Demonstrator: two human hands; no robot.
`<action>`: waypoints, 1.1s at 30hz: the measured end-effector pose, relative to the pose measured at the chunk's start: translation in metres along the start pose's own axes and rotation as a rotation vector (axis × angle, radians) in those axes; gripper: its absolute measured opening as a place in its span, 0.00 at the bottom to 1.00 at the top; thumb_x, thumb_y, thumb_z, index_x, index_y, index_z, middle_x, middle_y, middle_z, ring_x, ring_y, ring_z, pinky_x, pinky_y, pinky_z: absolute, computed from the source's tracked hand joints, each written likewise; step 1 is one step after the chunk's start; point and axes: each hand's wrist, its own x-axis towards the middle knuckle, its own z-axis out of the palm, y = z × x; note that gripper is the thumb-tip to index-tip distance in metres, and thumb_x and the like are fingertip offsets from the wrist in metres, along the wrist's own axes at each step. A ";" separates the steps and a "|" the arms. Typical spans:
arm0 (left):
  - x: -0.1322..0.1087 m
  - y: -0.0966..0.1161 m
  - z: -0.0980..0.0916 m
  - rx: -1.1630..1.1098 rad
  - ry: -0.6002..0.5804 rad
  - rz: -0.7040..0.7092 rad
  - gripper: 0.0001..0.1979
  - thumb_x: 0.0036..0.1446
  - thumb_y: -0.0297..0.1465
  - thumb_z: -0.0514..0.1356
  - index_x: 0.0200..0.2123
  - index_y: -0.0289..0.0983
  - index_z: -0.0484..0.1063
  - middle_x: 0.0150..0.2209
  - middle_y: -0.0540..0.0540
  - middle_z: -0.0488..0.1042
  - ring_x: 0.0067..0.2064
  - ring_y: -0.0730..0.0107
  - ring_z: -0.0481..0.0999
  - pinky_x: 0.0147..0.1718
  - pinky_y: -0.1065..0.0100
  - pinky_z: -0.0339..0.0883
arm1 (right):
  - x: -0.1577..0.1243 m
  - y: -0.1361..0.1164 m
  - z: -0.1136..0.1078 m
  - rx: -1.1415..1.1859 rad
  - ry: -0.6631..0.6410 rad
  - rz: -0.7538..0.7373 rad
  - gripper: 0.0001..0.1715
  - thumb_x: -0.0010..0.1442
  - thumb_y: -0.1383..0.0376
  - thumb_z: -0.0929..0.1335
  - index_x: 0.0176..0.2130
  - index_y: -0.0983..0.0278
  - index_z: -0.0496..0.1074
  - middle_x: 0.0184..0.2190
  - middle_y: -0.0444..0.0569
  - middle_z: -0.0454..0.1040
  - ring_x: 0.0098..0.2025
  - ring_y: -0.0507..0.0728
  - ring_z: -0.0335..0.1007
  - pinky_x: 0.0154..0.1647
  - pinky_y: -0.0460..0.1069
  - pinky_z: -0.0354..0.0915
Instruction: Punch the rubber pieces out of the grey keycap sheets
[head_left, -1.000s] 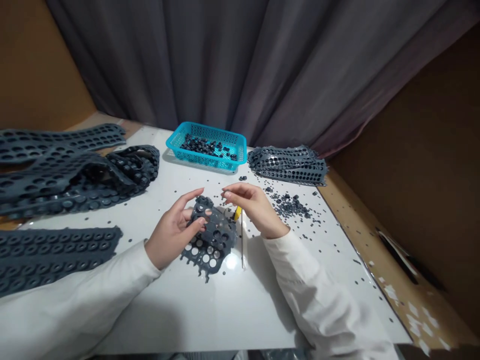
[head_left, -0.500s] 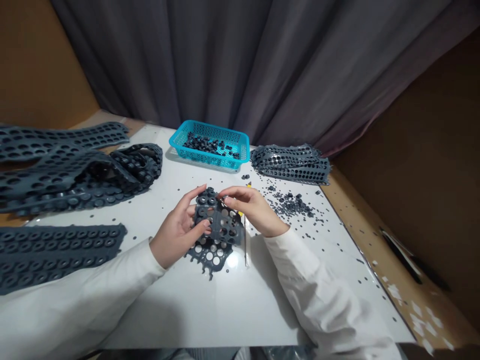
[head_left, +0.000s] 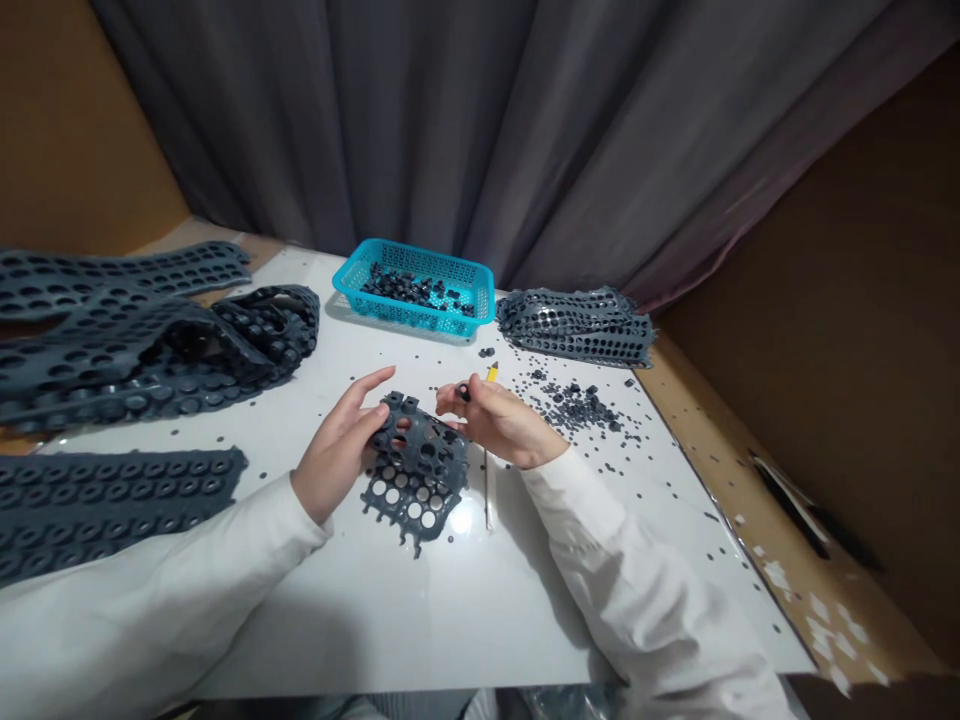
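A torn piece of dark grey rubber sheet (head_left: 416, 480), full of round holes and rings, lies on the white table (head_left: 450, 600) in front of me. My left hand (head_left: 341, 450) holds its left edge, thumb on top and fingers curled behind. My right hand (head_left: 499, 420) is closed in a pinch on a small dark rubber ring (head_left: 463, 391) just off the sheet's upper right corner. A thin tool with a yellow tip (head_left: 488, 440) lies under my right hand.
A turquoise basket (head_left: 416, 285) with several dark rings stands at the back. A pile of punched sheets (head_left: 574, 325) lies to its right, loose rings (head_left: 577, 405) before it. Long rubber sheets (head_left: 150, 345) cover the left side. A cardboard wall stands on the right.
My right hand has pulled a small ring off the sheet's top edge and drawn back to the right. The sheet has dropped lower toward the table in my left hand.
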 end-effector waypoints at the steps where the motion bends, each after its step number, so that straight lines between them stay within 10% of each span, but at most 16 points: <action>1: 0.000 0.000 0.000 0.002 -0.003 -0.008 0.28 0.55 0.38 0.56 0.58 0.42 0.56 0.30 0.47 0.75 0.30 0.66 0.74 0.30 0.68 0.68 | 0.000 0.001 0.000 0.009 -0.004 0.009 0.21 0.44 0.49 0.72 0.27 0.63 0.69 0.36 0.47 0.71 0.39 0.54 0.67 0.39 0.52 0.63; 14: -0.003 0.003 0.003 0.102 -0.021 0.064 0.25 0.53 0.38 0.58 0.55 0.40 0.62 0.26 0.50 0.73 0.26 0.71 0.73 0.25 0.72 0.67 | 0.000 0.001 0.010 0.016 0.015 0.080 0.25 0.43 0.46 0.71 0.27 0.64 0.69 0.30 0.46 0.70 0.33 0.52 0.64 0.32 0.47 0.60; 20: -0.007 0.003 0.006 0.419 0.030 0.340 0.18 0.46 0.34 0.65 0.42 0.36 0.74 0.41 0.44 0.76 0.43 0.62 0.74 0.44 0.66 0.67 | -0.001 0.011 0.025 -0.044 0.100 0.170 0.26 0.40 0.46 0.72 0.23 0.66 0.71 0.23 0.44 0.69 0.27 0.48 0.61 0.30 0.46 0.56; 33: -0.007 -0.001 0.007 0.607 0.091 0.424 0.08 0.49 0.32 0.62 0.34 0.37 0.75 0.32 0.48 0.77 0.34 0.69 0.75 0.37 0.70 0.68 | 0.000 0.020 0.031 -0.102 0.141 0.165 0.29 0.46 0.43 0.67 0.20 0.67 0.71 0.21 0.45 0.67 0.26 0.50 0.60 0.31 0.48 0.52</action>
